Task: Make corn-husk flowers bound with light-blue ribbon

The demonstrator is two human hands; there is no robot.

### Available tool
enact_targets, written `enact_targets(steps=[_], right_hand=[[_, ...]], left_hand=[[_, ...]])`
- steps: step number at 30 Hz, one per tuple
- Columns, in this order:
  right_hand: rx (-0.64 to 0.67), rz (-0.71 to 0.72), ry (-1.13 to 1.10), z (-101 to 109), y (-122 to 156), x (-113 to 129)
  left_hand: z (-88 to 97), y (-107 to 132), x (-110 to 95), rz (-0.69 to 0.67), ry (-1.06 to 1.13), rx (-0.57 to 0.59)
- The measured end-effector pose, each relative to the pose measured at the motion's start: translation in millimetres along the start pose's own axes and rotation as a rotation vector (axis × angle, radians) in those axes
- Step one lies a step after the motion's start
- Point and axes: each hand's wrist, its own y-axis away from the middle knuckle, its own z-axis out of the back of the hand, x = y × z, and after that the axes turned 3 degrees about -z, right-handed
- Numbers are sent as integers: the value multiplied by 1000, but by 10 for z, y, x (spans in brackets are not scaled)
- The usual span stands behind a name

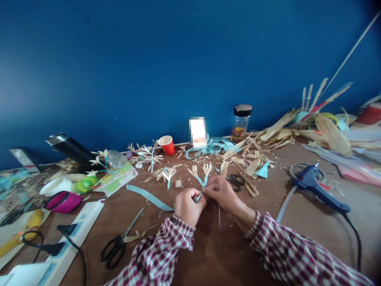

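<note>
At the middle of the table, my right hand [220, 191] pinches the stem of a corn-husk flower sprig [202, 174], which has two pale blooms and a light-blue wrapped stem. My left hand [189, 204] is closed beside it on a light-blue ribbon [151, 196], whose free end trails leftward over the table. The fingertips of both hands meet at the stem, so the exact grip is partly hidden. A thin wire [219, 216] shows below my right hand. Just behind lies a finished-looking small husk flower [168, 176] with a blue stem.
Black-handled scissors [114, 248] lie at front left, near a white power strip [76, 234]. A second pair of scissors [236, 181] is behind my right hand. A blue glue gun [318, 186] with a cord sits right. A red paper cup [167, 145] and a lidded jar [241, 123] stand by the wall.
</note>
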Motion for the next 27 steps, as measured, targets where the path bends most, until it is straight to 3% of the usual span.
enact_targets(steps=[5, 10, 16, 20, 24, 27], right_hand=[[1, 1, -56, -3, -3, -2], [120, -65, -241, -19, 9, 48], [253, -31, -106, 13, 0, 64], [229, 41, 56, 30, -19, 40], [111, 131, 249, 18, -10, 38], [70, 141, 278, 13, -2, 44]], left_hand=[[15, -48, -10, 71, 120, 22], [70, -134, 47, 171, 385, 94], [68, -144, 120, 324, 668, 237], [49, -127, 125, 340, 616, 237], [48, -120, 114, 249, 414, 183], [51, -116, 103, 213, 380, 160]])
